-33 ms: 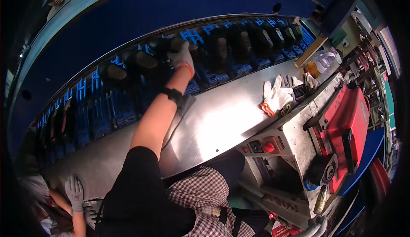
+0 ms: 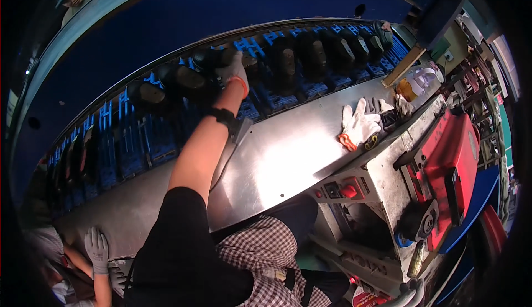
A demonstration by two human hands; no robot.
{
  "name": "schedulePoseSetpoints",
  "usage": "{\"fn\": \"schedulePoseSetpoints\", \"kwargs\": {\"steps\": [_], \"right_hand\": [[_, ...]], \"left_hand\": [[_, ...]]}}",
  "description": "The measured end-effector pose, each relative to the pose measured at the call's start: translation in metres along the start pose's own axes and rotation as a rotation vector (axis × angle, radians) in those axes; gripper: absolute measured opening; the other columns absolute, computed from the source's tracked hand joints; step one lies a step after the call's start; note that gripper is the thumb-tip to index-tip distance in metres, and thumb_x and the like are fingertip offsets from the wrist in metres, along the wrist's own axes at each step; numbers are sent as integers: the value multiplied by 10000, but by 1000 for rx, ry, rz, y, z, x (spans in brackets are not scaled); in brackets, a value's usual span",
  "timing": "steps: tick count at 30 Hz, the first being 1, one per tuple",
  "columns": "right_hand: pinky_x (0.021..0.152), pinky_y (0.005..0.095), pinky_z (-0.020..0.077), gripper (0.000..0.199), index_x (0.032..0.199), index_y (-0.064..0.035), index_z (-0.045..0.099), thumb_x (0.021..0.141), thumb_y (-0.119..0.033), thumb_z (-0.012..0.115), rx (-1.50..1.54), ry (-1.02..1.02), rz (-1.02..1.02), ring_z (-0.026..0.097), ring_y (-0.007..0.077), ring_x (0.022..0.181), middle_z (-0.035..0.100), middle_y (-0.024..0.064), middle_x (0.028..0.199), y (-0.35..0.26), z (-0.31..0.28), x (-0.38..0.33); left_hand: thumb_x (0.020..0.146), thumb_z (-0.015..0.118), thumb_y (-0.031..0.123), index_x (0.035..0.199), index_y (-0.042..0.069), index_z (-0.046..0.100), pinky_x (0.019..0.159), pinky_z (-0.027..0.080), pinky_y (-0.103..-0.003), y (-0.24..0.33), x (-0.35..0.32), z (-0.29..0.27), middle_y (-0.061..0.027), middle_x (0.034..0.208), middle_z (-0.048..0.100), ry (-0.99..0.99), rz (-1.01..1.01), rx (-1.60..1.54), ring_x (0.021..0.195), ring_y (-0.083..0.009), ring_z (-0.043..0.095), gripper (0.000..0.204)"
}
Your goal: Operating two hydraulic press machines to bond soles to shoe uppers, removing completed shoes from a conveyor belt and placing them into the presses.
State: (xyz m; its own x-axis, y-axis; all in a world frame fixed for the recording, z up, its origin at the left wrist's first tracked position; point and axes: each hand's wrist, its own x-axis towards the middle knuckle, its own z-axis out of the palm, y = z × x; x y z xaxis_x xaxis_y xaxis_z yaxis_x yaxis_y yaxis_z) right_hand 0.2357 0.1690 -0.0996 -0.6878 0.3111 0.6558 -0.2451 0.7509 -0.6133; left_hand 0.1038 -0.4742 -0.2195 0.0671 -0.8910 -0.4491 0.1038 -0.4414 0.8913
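My left hand, in a grey glove with an orange cuff, reaches up to the row of black shoes on the rack. Its fingers close round a black shoe, though the shoe partly hides them. Another black shoe with a tan patch lies just right of the hand. At the lower right edge, part of my right hand shows in a grey glove beneath the machine; what it touches is cut off.
A blue rack with several shoes runs behind the metal ledge. White gloves lie on the ledge's right, near a jug. A red and grey machine stands right. Lower left is another person's gloved hand.
My left hand has shifted slightly up and left at the shoe. At the rack's far right end, a dark shoe now shows by another person's fingers.
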Motion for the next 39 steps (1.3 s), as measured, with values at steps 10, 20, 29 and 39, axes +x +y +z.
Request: {"fn": "schedulePoseSetpoints", "kwargs": {"steps": [10, 20, 29, 39], "right_hand": [[910, 486, 502, 403, 1128, 41, 712, 1075, -329, 561, 42, 28, -27, 662, 343, 962, 717, 218, 1078, -12, 8, -4], [906, 328, 499, 330, 1272, 47, 639, 1081, -177, 490, 233, -14, 42, 625, 193, 1014, 651, 107, 1182, 39, -3, -10], [1161, 467, 392, 799, 1564, -13, 381, 904, -279, 744, 718, -900, -163, 400, 362, 1452, 392, 230, 1579, -41, 18, 1], [1290, 397, 176, 1030, 1654, 32, 147, 868, -370, 678, 1299, -432, 545, 255, 286, 1574, 223, 206, 1707, 14, -126, 44]], "left_hand": [[864, 655, 562, 1498, 24, 515, 1196, 344, -483, -15, 135, 45, -249, 1647, 360, -278, 23, 239, 1404, -381, 475, 843], [850, 621, 299, 1288, 112, 656, 1042, 508, -583, 0, -76, -118, -113, 1306, 688, -1056, -371, -367, 1213, -314, 648, 478], [750, 796, 432, 1610, 32, 330, 1196, 421, -540, -13, -321, -159, -235, 1618, 398, -1824, -447, -337, 1421, -413, 494, 1057], [830, 803, 268, 1666, 27, 164, 1202, 355, -403, -37, -531, -139, -225, 1679, 295, -2243, 32, 288, 1494, -286, 415, 1080]]}}
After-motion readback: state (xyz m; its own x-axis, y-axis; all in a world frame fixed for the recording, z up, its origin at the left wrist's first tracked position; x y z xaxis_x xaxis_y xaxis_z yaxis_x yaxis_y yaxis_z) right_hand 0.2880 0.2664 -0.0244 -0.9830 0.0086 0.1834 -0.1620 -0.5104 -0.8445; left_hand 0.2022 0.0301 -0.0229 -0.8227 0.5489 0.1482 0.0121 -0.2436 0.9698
